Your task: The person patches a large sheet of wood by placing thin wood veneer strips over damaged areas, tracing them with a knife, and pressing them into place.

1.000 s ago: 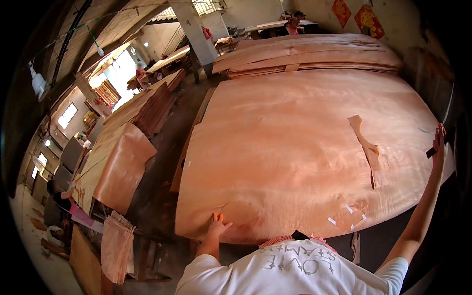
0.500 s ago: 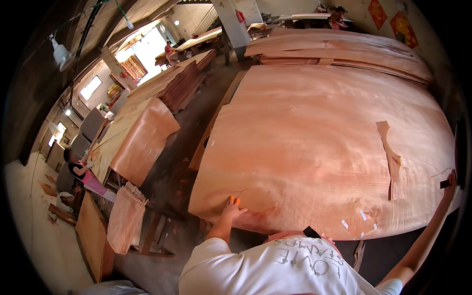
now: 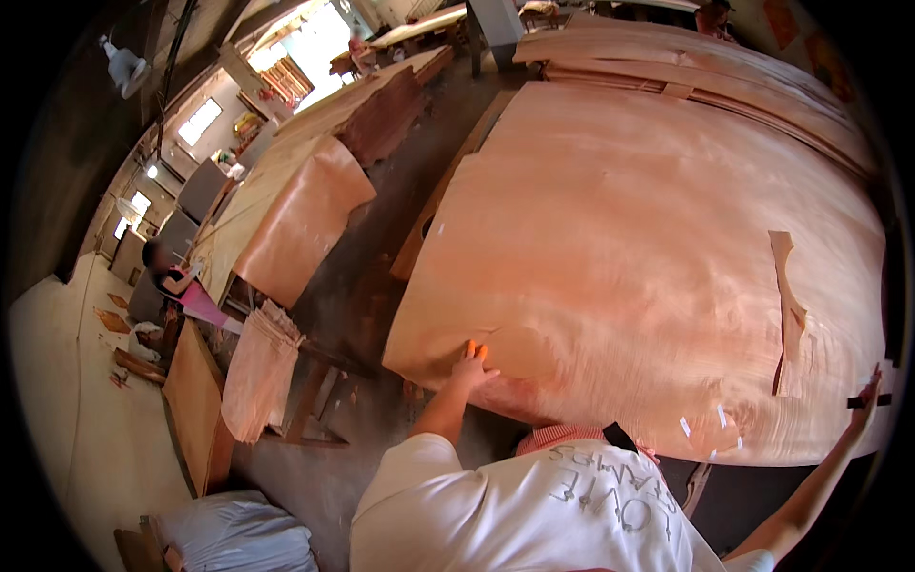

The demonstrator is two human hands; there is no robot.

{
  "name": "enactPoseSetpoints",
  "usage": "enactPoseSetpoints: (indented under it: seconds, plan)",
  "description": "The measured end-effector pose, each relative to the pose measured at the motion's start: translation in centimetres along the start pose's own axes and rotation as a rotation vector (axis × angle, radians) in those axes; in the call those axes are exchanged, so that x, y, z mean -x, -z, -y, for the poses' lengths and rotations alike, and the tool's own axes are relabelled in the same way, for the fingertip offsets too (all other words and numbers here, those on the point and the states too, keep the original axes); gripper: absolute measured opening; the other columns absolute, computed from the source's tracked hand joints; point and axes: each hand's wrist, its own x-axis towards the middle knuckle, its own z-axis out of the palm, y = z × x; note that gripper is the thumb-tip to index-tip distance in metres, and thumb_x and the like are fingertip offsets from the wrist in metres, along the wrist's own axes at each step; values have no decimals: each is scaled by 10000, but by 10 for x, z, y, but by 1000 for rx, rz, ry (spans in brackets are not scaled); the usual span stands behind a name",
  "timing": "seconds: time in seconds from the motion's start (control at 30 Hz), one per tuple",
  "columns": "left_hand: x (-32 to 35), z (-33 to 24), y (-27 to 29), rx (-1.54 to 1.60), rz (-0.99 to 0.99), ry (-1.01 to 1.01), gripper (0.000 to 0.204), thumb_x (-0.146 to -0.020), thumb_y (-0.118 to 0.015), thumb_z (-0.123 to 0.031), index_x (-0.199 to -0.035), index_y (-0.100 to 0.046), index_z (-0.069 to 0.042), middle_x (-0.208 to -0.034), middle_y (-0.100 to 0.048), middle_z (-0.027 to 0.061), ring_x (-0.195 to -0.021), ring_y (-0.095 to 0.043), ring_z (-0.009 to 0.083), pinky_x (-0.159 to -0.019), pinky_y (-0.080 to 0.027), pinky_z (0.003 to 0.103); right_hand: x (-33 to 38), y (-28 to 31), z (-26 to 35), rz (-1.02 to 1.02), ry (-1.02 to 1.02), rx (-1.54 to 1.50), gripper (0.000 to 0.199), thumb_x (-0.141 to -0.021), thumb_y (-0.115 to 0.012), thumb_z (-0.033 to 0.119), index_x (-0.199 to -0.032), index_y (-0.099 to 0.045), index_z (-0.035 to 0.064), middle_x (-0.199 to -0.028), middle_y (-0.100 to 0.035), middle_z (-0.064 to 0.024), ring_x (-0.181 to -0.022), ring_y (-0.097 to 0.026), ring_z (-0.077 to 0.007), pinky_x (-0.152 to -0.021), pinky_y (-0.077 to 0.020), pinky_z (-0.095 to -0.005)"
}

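A broad reddish-brown wood veneer sheet (image 3: pixel 572 238) covers the work surface before me. My left hand (image 3: pixel 472 369) lies on its near left part, fingers spread, with orange covers on some fingertips. Beside that hand is a wrinkled, split patch. At the far right edge of the sheet is my right hand (image 3: pixel 866 393), with a short black bar (image 3: pixel 883 400) across its palm; the fingers are partly hidden. A narrow, ragged veneer strip (image 3: pixel 789 315) rests on the sheet, left of my right hand. Several small white tape pieces (image 3: pixel 722 417) stick near the front edge.
More veneer is stacked (image 3: pixel 686 59) behind the sheet. Left across the aisle (image 3: pixel 381 248), a bench bears veneer with a drooping end (image 3: pixel 305 224); a person in a pink apron (image 3: pixel 186 284) works there. A veneer bundle (image 3: pixel 257 372) and a pale sack (image 3: pixel 233 534) are at lower left.
My right hand has come nearer along the right edge, bringing the black bar with it. My left hand stays on the same patch. The whole view has shifted.
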Motion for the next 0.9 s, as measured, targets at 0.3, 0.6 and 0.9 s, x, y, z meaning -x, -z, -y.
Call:
enactPoseSetpoints:
  seconds: [0.3,0.6,0.9]
  plan:
    - [-22,20,-3,-10,-59,4,837,-739,-579,-586,-1392,-294,-148,-1474,-144,178,-1331,-238,344,-994,-361,449,105,-117,-43,190,-280,163,337,-906,-557,231,-1189,-561,48,-743,-389,93,-514,-195,27,-410,-147,-147]
    - [-14,20,-35,-8,-279,-70,745,-781,-569,-535,-1354,-346,-113,-1426,-251,191,-1295,-287,342,-965,-374,449,175,-206,3,666,-308,-90,255,-940,-486,308,-831,-497,77,-744,-435,17,-430,-209,4,-380,-154,-160]
    - [-19,28,-57,37,-568,-132,656,-768,-616,-469,-1285,-443,-105,-1376,-341,177,-1241,-345,332,-891,-381,449,303,-364,-9,678,-792,8,296,-936,-481,285,-1102,-532,45,-649,-416,47,-489,-287,-6,-411,-206,-152]
